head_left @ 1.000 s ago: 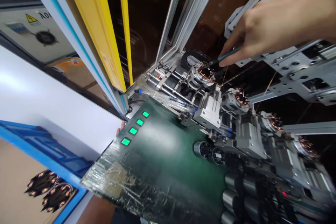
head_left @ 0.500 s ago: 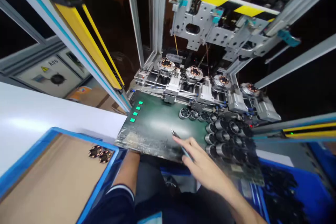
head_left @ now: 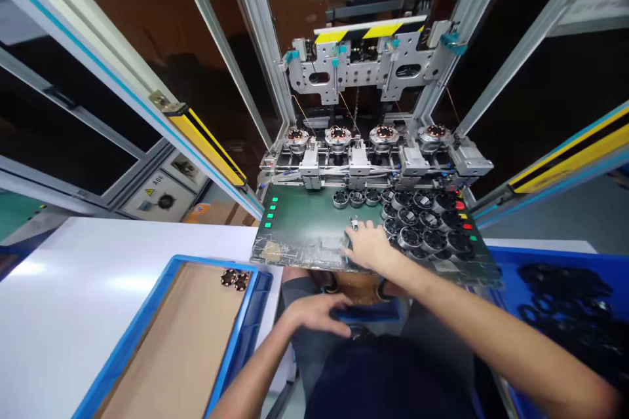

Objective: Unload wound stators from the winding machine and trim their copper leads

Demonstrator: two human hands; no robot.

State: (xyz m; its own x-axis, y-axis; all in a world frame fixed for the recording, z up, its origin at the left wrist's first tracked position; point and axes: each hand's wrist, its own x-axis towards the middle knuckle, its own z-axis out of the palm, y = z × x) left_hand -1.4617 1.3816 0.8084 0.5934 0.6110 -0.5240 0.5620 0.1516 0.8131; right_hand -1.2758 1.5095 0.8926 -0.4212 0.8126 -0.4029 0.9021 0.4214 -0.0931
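My right hand (head_left: 367, 247) is over the green work plate (head_left: 304, 222), its fingers curled round a slim hand tool. The tool's metal tip (head_left: 354, 220) pokes out past my fingertips; its exact kind is not clear. Just right of this hand stand rows of black-and-silver ring-shaped motor parts (head_left: 409, 236). My left hand (head_left: 320, 314) hovers above my lap, below the plate's front edge, fingers apart and holding nothing.
Behind the plate runs a machine fixture with several copper-wound stators (head_left: 384, 134) on round holders. A blue-rimmed tray (head_left: 142, 314) at left holds a few stators on cardboard. At right a blue bin (head_left: 594, 327) holds black parts. Yellow guard bars (head_left: 209, 147) flank the opening.
The view has swung to face the fixture more squarely. My left hand has come into sight over my lap. My right hand stays over the plate, its fingers now more curled over the tool.
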